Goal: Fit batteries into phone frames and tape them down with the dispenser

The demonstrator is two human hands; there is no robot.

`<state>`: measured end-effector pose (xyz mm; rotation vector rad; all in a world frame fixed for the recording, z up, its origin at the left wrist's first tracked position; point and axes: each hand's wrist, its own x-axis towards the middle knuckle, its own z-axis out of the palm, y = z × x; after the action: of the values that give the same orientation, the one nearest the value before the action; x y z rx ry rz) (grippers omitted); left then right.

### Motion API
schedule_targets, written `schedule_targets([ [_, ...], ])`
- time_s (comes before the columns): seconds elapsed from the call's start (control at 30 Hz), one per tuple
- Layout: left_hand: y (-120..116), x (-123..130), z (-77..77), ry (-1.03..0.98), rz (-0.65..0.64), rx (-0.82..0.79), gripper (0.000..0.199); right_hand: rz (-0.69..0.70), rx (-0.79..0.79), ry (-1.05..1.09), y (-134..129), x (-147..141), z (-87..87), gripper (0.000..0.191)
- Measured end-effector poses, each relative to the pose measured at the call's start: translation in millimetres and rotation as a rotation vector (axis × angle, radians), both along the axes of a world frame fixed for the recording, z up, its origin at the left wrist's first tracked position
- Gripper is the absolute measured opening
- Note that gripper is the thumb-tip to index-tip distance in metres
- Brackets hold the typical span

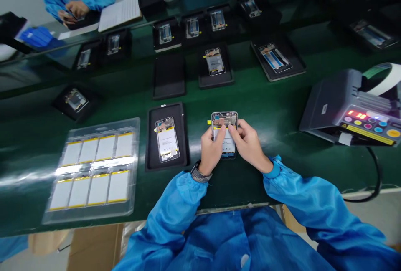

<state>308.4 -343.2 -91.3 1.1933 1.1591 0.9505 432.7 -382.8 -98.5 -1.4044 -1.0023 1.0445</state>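
Between my two hands is an opened smartphone (229,148), its circuit board at the top and a white battery below. My left hand (212,148) grips its left edge, with the thumb lying on the upper part of the battery. On the other side my right hand (249,141) is closed on the right edge, its thumb also pressing near the battery's top. A yellow tab (209,122) sticks out at the phone's left. Just left of my hands, another opened phone (167,140) with a white battery lies in a black tray (151,154).
A clear plastic tray (135,154) with several white batteries (102,187) lies at left. Tape dispenser (332,104) with a lit display stands at right. Behind are black trays (169,77), some holding opened phones (214,62). Co-workers' hands (77,10) show across the bench.
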Motion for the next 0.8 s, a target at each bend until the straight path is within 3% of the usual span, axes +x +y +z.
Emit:
schedule_targets([
  [0.5,-0.4,-1.1,0.3,0.039,-0.046,0.026,0.042,-0.034,-0.012,-0.016,1.5,2.0,-2.9,0.037],
  [0.8,2.0,-2.5,-3.3,0.016,-0.048,0.011,0.043,0.025,-0.003,-0.015,3.0,4.7,-0.9,0.036],
])
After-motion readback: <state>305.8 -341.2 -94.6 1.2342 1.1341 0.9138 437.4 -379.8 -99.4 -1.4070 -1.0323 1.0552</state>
